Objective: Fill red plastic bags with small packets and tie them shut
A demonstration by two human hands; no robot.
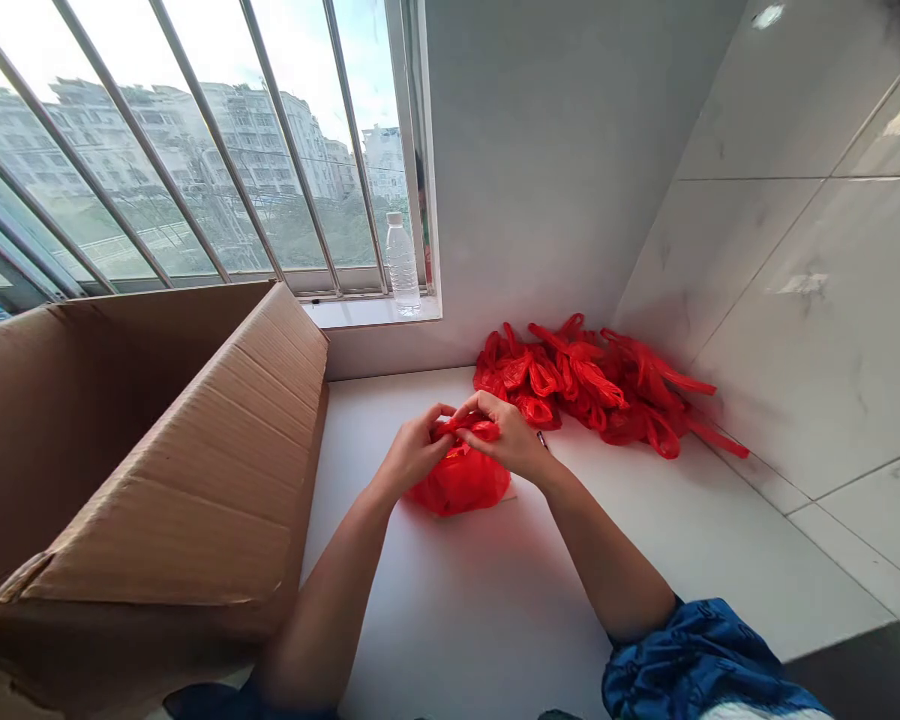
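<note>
white counter [450, 610], barred window [195, 150] ahead, cardboard box [157, 450] at your left, tiled wall [795, 300] at your right. your left hand [412, 450] and right hand [501, 435] pinch a red plastic bag [461, 482] at its gathered top, its body resting just below your fingers [487, 405]; more red bags [592, 385] lie heaped beyond.

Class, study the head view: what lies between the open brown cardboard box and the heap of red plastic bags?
The head view shows one red plastic bag on the white counter, its top gathered in the left hand and right hand.
</note>
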